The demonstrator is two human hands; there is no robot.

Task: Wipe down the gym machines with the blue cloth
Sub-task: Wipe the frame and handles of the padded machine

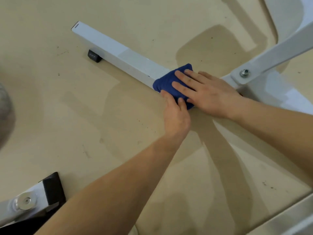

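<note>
A blue cloth (166,82) is draped over the white square base bar (118,55) of a gym machine lying on the floor. My right hand (206,92) lies flat on the cloth with its fingers straight, pressing it onto the bar's top. My left hand (176,114) comes in from below and holds the cloth's near edge against the bar's side, fingers bent over it. The bar runs from upper left to a bolted joint (244,73) at the right.
A black rubber foot (94,56) sits under the bar near its far end. A white slanted strut (279,51) rises from the joint at right. Another white frame piece with a metal knob (25,200) and a black pad (54,189) lies at lower left. Beige floor surrounds everything.
</note>
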